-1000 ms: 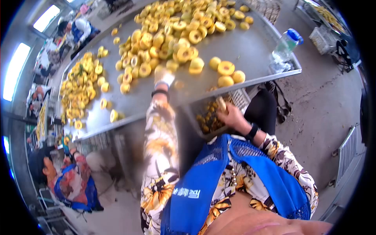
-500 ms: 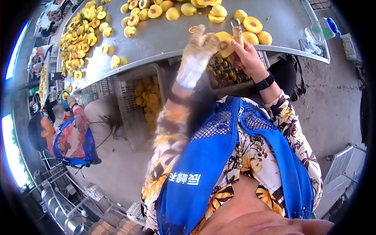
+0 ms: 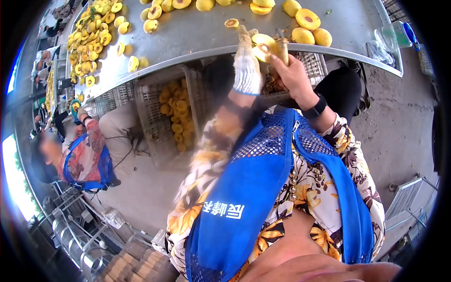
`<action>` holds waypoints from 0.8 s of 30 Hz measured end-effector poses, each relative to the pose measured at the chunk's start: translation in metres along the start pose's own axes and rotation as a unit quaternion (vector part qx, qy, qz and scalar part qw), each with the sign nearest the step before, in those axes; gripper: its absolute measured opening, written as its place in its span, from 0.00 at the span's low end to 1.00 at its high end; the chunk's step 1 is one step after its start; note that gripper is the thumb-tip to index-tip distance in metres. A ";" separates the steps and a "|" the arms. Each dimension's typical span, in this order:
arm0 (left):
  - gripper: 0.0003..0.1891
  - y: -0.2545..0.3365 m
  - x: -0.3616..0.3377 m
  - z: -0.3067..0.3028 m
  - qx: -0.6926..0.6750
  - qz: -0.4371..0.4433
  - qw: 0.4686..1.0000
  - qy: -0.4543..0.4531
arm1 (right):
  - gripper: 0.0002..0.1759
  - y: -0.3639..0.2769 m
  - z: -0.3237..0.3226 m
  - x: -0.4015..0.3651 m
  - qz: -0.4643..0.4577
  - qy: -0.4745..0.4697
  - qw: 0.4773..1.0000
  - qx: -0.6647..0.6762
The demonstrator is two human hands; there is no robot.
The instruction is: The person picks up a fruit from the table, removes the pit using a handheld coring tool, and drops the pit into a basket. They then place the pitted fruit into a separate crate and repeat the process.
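Note:
My left hand (image 3: 247,66), in a whitish knitted glove with yellowish fingers, closes on a yellow peach half (image 3: 264,48). The half's cut face shows a paler hollow in the middle. My bare right hand (image 3: 295,77) grips a wooden-handled pitting tool (image 3: 282,50) right beside the fruit, its thumb against the peach's edge. The tool's metal end is hard to make out here. A small cut piece of peach (image 3: 231,22) lies on the metal table just beyond my left fingers. Several peach halves (image 3: 307,19) rest beyond my right hand.
The metal table's raised edge (image 3: 188,57) runs in front of me. A heap of peach halves (image 3: 91,40) covers its left. Below stands a crate (image 3: 152,113) holding peaches. A clear plastic jar (image 3: 394,35) sits at the right corner. A co-worker (image 3: 87,157) sits at left.
My left hand has turned and drawn in closer to my right. The peach half has tilted, showing more of its cut face. The tool's metal loop, plain before, is less visible.

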State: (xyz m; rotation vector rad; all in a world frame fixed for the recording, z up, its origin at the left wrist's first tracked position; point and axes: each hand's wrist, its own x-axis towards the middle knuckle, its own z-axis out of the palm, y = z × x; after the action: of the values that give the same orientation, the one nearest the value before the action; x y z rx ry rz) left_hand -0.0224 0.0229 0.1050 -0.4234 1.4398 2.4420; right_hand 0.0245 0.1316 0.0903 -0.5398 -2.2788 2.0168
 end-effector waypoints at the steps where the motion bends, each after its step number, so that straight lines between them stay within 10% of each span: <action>1: 0.26 0.002 0.006 -0.005 -0.059 -0.079 0.995 0.008 | 0.16 0.002 -0.002 0.000 -0.095 0.012 0.981 -0.170; 4: 0.28 0.016 0.001 -0.015 0.160 0.055 0.980 -0.103 | 0.22 -0.010 -0.017 0.003 -0.162 0.016 0.968 -0.189; 6: 0.25 0.015 0.006 -0.030 0.445 0.291 0.829 -0.176 | 0.22 -0.007 -0.021 0.007 -0.229 0.004 0.954 -0.195; 12: 0.19 0.000 0.023 -0.045 0.547 0.309 0.733 -0.259 | 0.19 -0.020 -0.027 0.007 -0.163 -0.171 0.948 -0.214; 14: 0.20 -0.014 0.034 -0.050 0.495 0.272 0.776 -0.281 | 0.18 -0.016 -0.026 0.007 -0.189 -0.161 0.946 -0.209; 19: 0.24 -0.002 0.013 -0.020 0.153 -0.197 0.958 -0.143 | 0.13 -0.010 -0.023 0.001 -0.302 -0.148 0.890 -0.308; 21: 0.28 0.009 0.007 -0.012 0.167 -0.201 0.961 -0.087 | 0.10 -0.008 -0.021 -0.005 -0.318 -0.252 0.823 -0.397; 24: 0.29 0.010 0.020 -0.015 0.106 -0.176 0.977 -0.054 | 0.12 0.002 -0.020 -0.019 -0.223 -0.161 0.937 -0.216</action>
State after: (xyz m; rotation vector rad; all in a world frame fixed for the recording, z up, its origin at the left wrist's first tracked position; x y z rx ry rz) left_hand -0.0432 0.0063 0.0982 -0.4459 1.4221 1.9809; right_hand 0.0484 0.1452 0.0946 0.3119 -2.7243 1.4788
